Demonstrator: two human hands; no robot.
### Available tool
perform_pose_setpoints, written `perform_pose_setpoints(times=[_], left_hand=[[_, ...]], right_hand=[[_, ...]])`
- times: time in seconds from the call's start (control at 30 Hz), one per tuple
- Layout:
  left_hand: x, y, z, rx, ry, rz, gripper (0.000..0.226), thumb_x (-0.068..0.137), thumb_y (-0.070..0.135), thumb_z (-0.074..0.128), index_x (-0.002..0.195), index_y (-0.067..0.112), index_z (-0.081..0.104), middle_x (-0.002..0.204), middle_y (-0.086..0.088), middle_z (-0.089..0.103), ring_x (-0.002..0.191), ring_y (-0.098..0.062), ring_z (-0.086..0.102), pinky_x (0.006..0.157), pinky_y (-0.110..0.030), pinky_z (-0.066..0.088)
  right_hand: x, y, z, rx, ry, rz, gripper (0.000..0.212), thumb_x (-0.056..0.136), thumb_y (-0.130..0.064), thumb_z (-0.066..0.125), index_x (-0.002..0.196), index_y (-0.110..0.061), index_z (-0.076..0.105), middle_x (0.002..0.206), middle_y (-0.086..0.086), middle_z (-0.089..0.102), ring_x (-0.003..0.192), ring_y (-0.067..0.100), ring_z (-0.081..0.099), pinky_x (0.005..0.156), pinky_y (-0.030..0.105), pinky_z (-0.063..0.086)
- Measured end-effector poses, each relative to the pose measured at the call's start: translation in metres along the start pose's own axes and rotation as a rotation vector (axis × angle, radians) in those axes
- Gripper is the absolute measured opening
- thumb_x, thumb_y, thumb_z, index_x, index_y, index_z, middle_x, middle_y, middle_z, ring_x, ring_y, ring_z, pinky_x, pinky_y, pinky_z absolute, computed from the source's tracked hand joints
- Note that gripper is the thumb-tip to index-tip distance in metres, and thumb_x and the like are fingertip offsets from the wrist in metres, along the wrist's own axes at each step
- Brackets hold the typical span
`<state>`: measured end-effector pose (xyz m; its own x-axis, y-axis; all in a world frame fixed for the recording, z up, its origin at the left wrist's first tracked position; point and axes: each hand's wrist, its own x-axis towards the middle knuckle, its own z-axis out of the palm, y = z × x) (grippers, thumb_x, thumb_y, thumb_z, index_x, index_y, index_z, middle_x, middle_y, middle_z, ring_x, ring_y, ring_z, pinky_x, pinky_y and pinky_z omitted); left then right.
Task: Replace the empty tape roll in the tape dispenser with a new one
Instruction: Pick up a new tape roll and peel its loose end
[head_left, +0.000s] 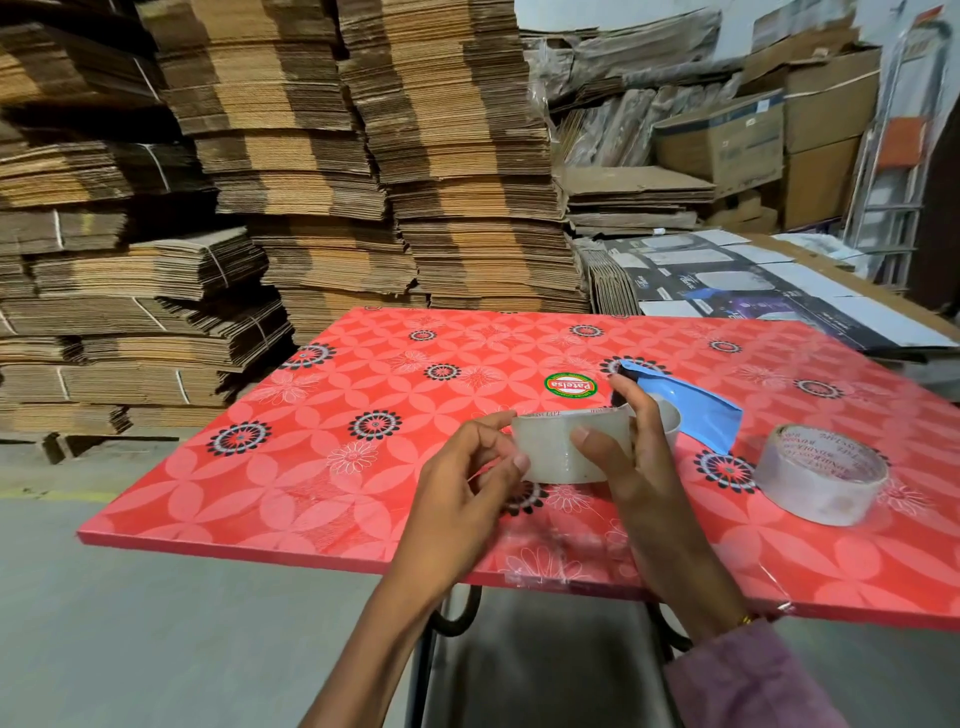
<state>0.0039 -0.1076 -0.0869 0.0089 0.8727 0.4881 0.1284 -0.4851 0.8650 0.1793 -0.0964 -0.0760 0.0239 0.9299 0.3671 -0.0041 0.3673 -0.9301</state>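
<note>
Two bare hands worked above a red floral-patterned tabletop (363, 467) in a store room stacked with flattened brown cardboard. Between them sat a pale, thin ring that looked like the spent tape core (558, 447), mounted in a blue plastic tape dispenser (696, 410) whose handle pointed away to the right. The left hand (467, 478) pinched the near left edge of the ring between thumb and fingertips. The right hand (623, 447) had its grip curled over the ring's right side and the dispenser's black front end, steadying both.

By the look of it, the step in hand was drawing the used core off its hub. Doing it well would mean holding the dispenser firmly with the right hand and pulling the ring straight sideways off the spindle — not twisting it — so the thin band did not buckle and jam. Fingers were best kept away from the cutter blade, which could not be seen here.

A full roll of clear packing tape (821, 473) with a printed cardboard core lay flat on the tabletop, well to the right of the hands and apart from the dispenser — untouched. It looked thick and glossy, its loose end not visible.
</note>
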Motion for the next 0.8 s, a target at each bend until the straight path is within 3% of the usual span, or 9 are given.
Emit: perform_pose_setpoints(times=[0.1,0.23,0.3,0.37,0.5,0.67,0.73,0.8], left_hand=[[0.000,0.000,-0.001,0.023,0.012,0.000,0.012,0.087,0.038,0.063,0.087,0.026,0.064,0.133,0.006,0.065,0.117,-0.009,0.065,0.097,-0.030,0.049],[0.000,-0.002,0.001,0.065,0.025,-0.002,0.009,0.095,0.013,0.061,0.087,0.014,0.063,0.113,0.008,0.071,0.094,-0.010,0.067,0.079,-0.016,0.047],[0.001,-0.002,0.004,0.167,0.041,0.056,0.011,0.097,0.015,0.058,0.086,0.015,0.060,0.099,0.010,0.068,0.084,-0.005,0.062,0.073,-0.015,0.044],[0.001,-0.002,0.007,0.253,0.055,0.122,0.013,0.097,0.018,0.054,0.086,0.013,0.058,0.097,0.006,0.065,0.089,-0.008,0.061,0.076,-0.019,0.045],[0.002,-0.004,0.007,0.300,0.090,0.169,0.013,0.096,0.016,0.053,0.085,0.010,0.059,0.095,0.000,0.058,0.093,-0.011,0.058,0.080,-0.013,0.041],[0.003,-0.006,0.002,0.193,0.094,0.077,0.011,0.092,0.019,0.056,0.081,0.018,0.059,0.085,0.009,0.059,0.079,-0.008,0.056,0.073,-0.025,0.043],[0.003,-0.007,-0.001,0.106,0.069,-0.002,0.011,0.091,0.022,0.057,0.080,0.022,0.060,0.083,0.013,0.060,0.075,-0.007,0.056,0.071,-0.028,0.042],[0.003,-0.007,-0.003,-0.006,0.043,-0.072,0.012,0.091,0.024,0.057,0.079,0.026,0.061,0.082,0.011,0.062,0.069,-0.008,0.055,0.068,-0.033,0.042]], right_hand=[[0.000,-0.001,0.001,-0.002,-0.001,0.004,0.077,0.068,-0.060,0.069,0.140,-0.050,0.042,0.144,-0.003,0.047,0.128,0.016,0.053,0.111,0.050,0.045],[0.001,-0.001,0.002,-0.011,0.010,-0.005,0.079,0.068,-0.060,0.070,0.140,-0.048,0.042,0.142,0.000,0.048,0.126,0.017,0.055,0.110,0.049,0.046],[0.001,-0.001,0.002,-0.018,0.013,-0.012,0.079,0.068,-0.060,0.070,0.141,-0.047,0.042,0.142,0.001,0.049,0.125,0.017,0.056,0.110,0.050,0.047],[0.002,0.000,0.002,-0.043,0.018,-0.027,0.080,0.068,-0.060,0.070,0.141,-0.046,0.042,0.139,0.002,0.051,0.121,0.015,0.058,0.108,0.047,0.049],[0.001,-0.001,0.003,-0.063,0.027,-0.050,0.085,0.065,-0.062,0.069,0.143,-0.044,0.041,0.132,0.002,0.052,0.105,0.003,0.061,0.092,0.026,0.053],[0.001,-0.001,0.003,-0.055,0.026,-0.045,0.083,0.065,-0.062,0.068,0.142,-0.044,0.041,0.131,-0.001,0.051,0.104,-0.001,0.059,0.086,0.018,0.052],[0.001,-0.001,0.004,-0.025,0.016,-0.026,0.082,0.065,-0.061,0.070,0.141,-0.045,0.042,0.134,0.000,0.052,0.112,0.005,0.060,0.092,0.024,0.053],[0.002,-0.001,0.003,0.005,0.015,-0.004,0.079,0.065,-0.060,0.071,0.138,-0.046,0.045,0.139,0.004,0.051,0.121,0.014,0.058,0.104,0.038,0.051]])
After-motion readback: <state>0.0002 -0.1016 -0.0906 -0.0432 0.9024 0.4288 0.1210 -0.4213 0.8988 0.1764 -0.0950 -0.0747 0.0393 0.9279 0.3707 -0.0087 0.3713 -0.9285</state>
